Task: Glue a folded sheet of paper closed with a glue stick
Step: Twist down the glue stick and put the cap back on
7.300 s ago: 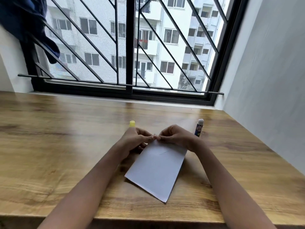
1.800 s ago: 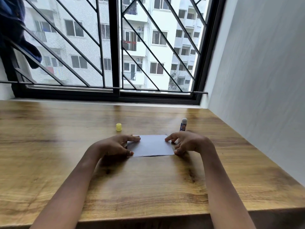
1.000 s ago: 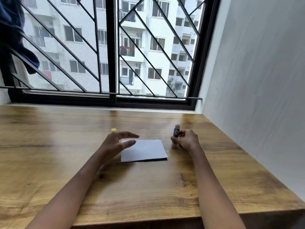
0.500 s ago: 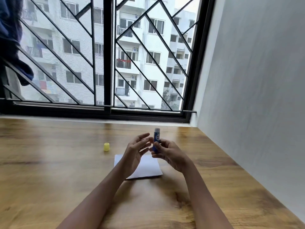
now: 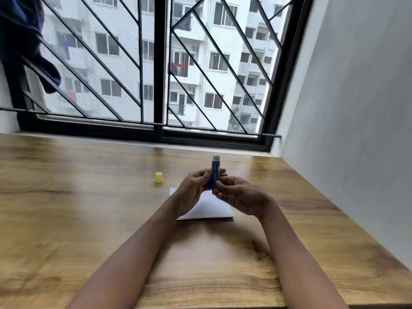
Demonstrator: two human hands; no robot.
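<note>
**Blue glue stick (image 5: 215, 173) held upright in both hands above the folded paper (image 5: 210, 209)**

We hold the glue stick upright in the air, its pale tip uppermost and a little blurred, so we cannot tell how far the glue stands out. Our left hand (image 5: 192, 191) grips the barrel from the left, fingers curled round it; our right hand (image 5: 239, 196) pinches the lower end from the right, thumb and fingertips closed on it; both hands are raised off the desk (image 5: 89, 219), the forearms reaching in from its near edge.

The folded paper lies flat on the desk right beneath the hands; it is white and partly hidden behind them, with its near edge and right corner showing; neither hand touches it as far as we can see. The yellow cap (image 5: 158, 177) stands on the desk to the left of the hands, just beyond the paper's far left corner and apart from it.

The desk is brown with a wood grain and runs up to a black-framed window (image 5: 159, 63) with slanted bars; a pale apartment block (image 5: 196, 41) shows through the glass; a dark blue cloth (image 5: 22, 41) hangs at the window's upper left; a plain grey wall (image 5: 345, 108) closes the desk on the right.
</note>
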